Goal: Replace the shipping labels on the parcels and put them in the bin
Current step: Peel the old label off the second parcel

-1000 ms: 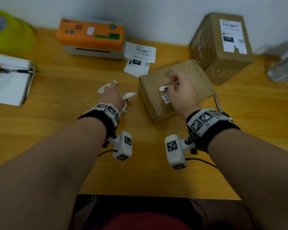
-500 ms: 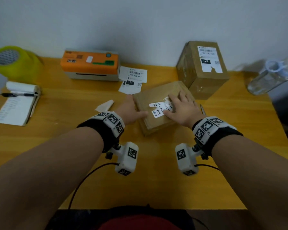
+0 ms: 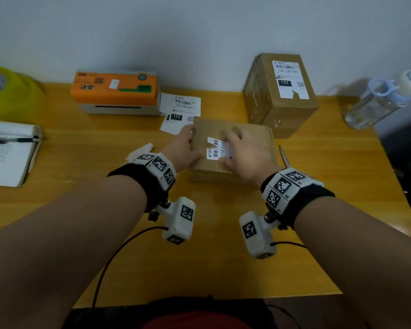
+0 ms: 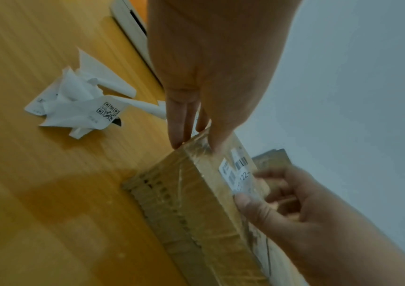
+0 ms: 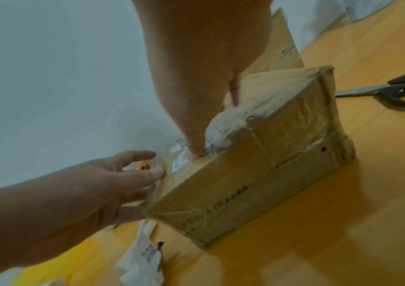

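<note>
A flat cardboard parcel lies mid-table with a torn white old label stuck on top. My left hand steadies the parcel's left edge, its straight fingers against the corner. My right hand lies over the label, its curled, blurred fingers and its thumb picking at the paper. The right wrist view shows the label rucked up under that hand. A taller parcel bearing a torn label stands at the back right. No bin is in view.
An orange label printer sits at the back, fresh labels beside it. Crumpled label scraps lie left of the parcel and scissors to its right. A notepad with pen, a green roll and a water bottle line the table's sides.
My left hand let go of the crumpled scraps and moved to the parcel's left edge. My right hand went from lifting a label strip to working on the label atop the parcel.
</note>
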Available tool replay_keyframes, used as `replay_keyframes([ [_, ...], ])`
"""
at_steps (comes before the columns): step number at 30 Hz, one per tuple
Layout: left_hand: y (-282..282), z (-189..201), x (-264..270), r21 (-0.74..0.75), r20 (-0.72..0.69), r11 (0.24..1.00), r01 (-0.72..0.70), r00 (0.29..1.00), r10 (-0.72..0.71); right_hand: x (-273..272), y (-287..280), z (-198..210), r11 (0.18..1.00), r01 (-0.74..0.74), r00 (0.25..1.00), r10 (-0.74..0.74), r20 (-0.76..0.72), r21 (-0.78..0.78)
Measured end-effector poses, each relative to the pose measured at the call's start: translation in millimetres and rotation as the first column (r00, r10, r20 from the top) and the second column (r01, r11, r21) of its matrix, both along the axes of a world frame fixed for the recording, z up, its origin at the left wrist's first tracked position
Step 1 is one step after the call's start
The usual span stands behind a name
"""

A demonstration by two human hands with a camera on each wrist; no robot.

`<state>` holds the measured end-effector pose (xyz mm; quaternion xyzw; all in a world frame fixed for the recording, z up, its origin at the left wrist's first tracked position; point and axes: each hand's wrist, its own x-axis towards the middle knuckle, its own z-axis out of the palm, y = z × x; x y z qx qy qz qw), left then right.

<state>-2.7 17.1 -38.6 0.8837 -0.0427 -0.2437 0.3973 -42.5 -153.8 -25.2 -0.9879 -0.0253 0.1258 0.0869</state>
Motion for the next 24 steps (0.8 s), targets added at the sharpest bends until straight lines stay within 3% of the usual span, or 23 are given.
replay_keyframes([
  [3,3.0,-5.0,-5.5,-0.03,-0.136,0.99,0.135,0.981,-0.138,2.3,1.6,-6.7,0.964,-0.246,0.968,0.25,-0.033,0.106],
  [5,5.3,-8.2,-6.9,-0.065,-0.188,0.987,0.145,0.97,-0.155,5.9,1.1,-8.8,0.949,-0.301,0.952,0.305,-0.029,0.095],
  [9,8.6,-10.4,1.2,-0.008,-0.089,0.982,0.188,0.978,-0.188,16.3,-0.4,-3.3,0.942,-0.335,0.942,0.336,-0.017,0.027],
  [14,11.5,-9.9,16.8,0.019,0.041,0.997,0.074,0.996,-0.075,27.1,5.2,0.0,0.939,-0.339,0.94,0.337,-0.046,-0.049],
  [19,10.3,-12.7,19.2,0.031,0.091,0.997,0.067,0.993,-0.069,41.1,6.9,0.4,0.943,-0.33,0.935,0.319,-0.154,-0.048],
  [24,11.8,-11.1,24.8,0.074,0.102,0.992,0.098,0.989,-0.105,51.2,7.7,0.0,0.94,-0.342,0.933,0.339,-0.122,-0.003],
])
